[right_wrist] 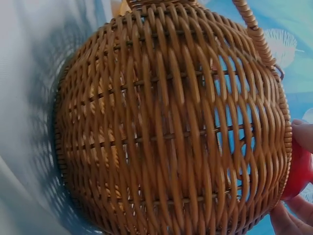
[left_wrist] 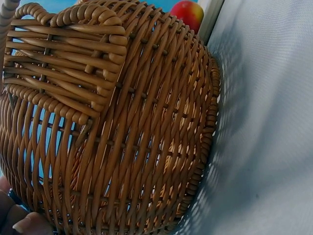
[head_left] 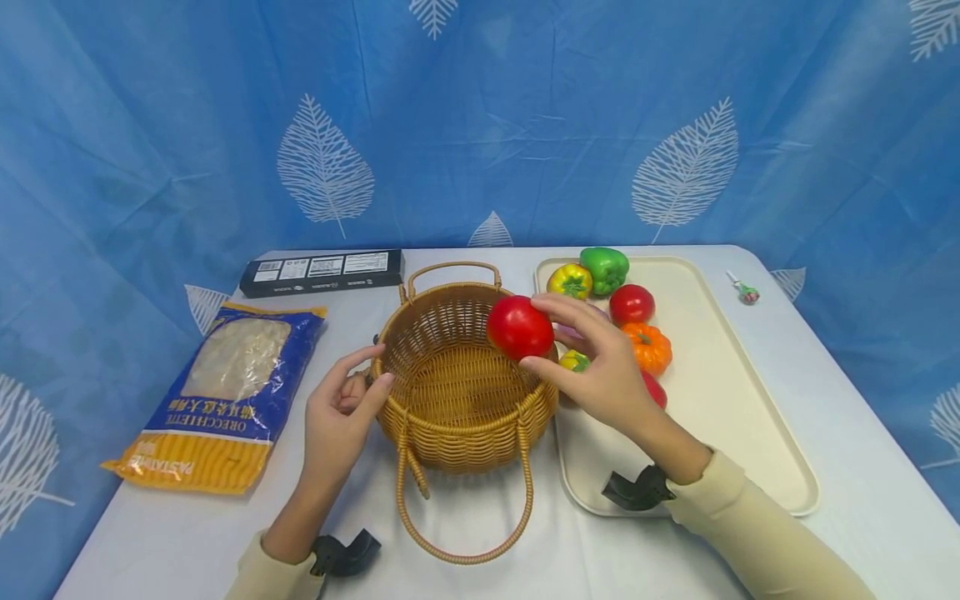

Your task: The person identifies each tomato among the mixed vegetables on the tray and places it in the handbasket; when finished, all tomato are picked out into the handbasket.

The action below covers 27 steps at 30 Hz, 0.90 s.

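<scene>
A brown wicker basket (head_left: 450,450) stands on the table, its front handle folded down and its inside bare. My left hand (head_left: 341,408) is at the basket's left rim, thumb and forefinger gripping the edge; in the left wrist view only some fingertips (left_wrist: 32,224) show against the weave. Over the right rim, my right hand (head_left: 600,367) holds a smooth round red tomato (head_left: 519,327) between thumb and fingers. In the right wrist view the tomato (right_wrist: 297,171) is partly hidden behind the basket wall (right_wrist: 171,122).
Right of the basket, a cream tray (head_left: 735,417) bears a green pepper (head_left: 604,269), a yellow pepper (head_left: 570,282), an orange pumpkin (head_left: 648,348) and another red tomato (head_left: 632,304). A pasta bag (head_left: 225,383) and a black box (head_left: 322,272) lie left; a lollipop (head_left: 746,291) lies far right.
</scene>
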Each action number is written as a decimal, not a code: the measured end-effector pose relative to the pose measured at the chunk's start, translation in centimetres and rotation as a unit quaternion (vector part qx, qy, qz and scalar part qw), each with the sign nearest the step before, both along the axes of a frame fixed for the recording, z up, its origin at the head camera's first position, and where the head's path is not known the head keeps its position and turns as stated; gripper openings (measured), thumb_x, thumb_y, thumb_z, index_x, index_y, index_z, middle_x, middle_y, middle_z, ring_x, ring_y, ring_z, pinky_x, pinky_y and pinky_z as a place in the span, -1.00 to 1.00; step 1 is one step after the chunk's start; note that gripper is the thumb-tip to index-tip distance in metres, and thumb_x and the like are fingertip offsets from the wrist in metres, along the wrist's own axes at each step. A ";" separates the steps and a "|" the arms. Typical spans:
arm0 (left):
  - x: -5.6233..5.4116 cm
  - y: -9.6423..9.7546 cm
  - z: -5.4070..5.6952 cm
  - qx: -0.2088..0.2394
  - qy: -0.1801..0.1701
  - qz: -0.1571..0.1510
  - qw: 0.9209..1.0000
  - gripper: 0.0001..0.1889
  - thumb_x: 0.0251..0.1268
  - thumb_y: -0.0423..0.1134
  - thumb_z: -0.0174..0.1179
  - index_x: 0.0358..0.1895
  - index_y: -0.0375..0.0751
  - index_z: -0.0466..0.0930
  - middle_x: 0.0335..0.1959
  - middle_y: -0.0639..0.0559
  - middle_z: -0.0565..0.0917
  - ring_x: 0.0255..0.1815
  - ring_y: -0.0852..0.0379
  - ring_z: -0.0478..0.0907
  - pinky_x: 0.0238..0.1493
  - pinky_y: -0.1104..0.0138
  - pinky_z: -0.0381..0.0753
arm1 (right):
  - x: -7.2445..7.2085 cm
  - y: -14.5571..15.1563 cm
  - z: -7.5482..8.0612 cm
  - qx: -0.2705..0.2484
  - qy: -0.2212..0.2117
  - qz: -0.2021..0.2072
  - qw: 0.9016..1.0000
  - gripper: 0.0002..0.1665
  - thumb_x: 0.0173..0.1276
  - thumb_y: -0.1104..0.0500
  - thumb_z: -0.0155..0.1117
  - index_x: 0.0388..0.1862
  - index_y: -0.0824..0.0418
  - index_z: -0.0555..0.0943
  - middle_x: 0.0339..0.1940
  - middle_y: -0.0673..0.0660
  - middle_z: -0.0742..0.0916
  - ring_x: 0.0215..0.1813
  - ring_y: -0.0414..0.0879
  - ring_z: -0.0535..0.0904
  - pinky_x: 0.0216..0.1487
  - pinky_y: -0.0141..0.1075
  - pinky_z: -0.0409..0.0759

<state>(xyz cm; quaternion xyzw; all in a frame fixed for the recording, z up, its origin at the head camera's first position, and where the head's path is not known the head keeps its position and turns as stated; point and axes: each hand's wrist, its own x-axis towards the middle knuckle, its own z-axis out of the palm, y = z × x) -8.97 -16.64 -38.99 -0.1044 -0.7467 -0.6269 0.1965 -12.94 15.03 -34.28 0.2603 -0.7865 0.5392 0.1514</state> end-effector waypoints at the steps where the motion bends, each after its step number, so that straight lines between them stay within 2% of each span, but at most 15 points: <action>1: 0.0 0.0 0.0 0.000 0.000 0.000 1.000 -0.62 0.40 -0.42 0.29 0.24 -0.21 0.62 -0.67 0.09 0.11 -0.65 0.21 0.06 -0.66 0.34 0.12 | 0.0 0.0 0.0 0.001 0.003 0.001 1.000 -0.20 0.10 0.31 0.66 0.34 0.05 0.60 0.37 -0.05 0.58 0.36 -0.11 0.49 0.15 -0.29 0.59; 6: 0.0 0.0 0.2 0.003 0.002 0.001 1.000 -0.62 0.39 -0.43 0.29 0.24 -0.19 0.63 -0.67 0.09 0.11 -0.65 0.23 0.07 -0.66 0.34 0.11 | 0.0 -0.2 -0.1 0.007 0.010 -0.001 1.000 -0.21 0.09 0.31 0.66 0.33 0.09 0.61 0.36 -0.03 0.59 0.38 -0.10 0.46 0.16 -0.28 0.58; 12: 0.1 0.2 0.4 0.010 0.014 -0.001 1.000 -0.61 0.38 -0.45 0.29 0.24 -0.19 0.64 -0.68 0.07 0.13 -0.65 0.23 0.07 -0.68 0.32 0.10 | 0.1 -0.2 -0.3 0.063 0.030 -0.025 0.997 -0.25 0.13 0.14 0.67 0.33 0.06 0.62 0.36 -0.04 0.60 0.39 -0.10 0.47 0.15 -0.25 0.59; 14: 0.1 0.1 0.4 0.008 0.012 -0.001 1.000 -0.61 0.38 -0.45 0.29 0.24 -0.19 0.63 -0.67 0.07 0.12 -0.65 0.23 0.07 -0.68 0.33 0.10 | 0.1 -0.2 -0.4 0.072 0.037 -0.028 0.996 -0.26 0.13 0.14 0.67 0.32 0.10 0.63 0.35 -0.03 0.60 0.37 -0.08 0.49 0.16 -0.27 0.59; 20: 0.1 0.0 0.0 0.000 0.003 -0.003 1.000 -0.61 0.40 -0.44 0.28 0.25 -0.20 0.62 -0.67 0.07 0.12 -0.65 0.22 0.06 -0.68 0.34 0.11 | 0.0 -0.2 -0.8 0.048 0.048 -0.011 0.998 -0.32 0.15 0.25 0.64 0.27 0.28 0.64 0.32 0.02 0.62 0.34 -0.06 0.53 0.22 -0.31 0.54; 27: 0.1 0.0 0.0 -0.005 0.001 0.000 1.000 -0.62 0.40 -0.41 0.29 0.25 -0.19 0.62 -0.66 0.08 0.12 -0.65 0.21 0.06 -0.69 0.33 0.11 | 0.1 0.4 -0.6 0.005 0.038 0.005 0.999 -0.38 0.17 0.38 0.58 0.25 0.28 0.64 0.31 0.04 0.62 0.29 -0.06 0.57 0.19 -0.27 0.57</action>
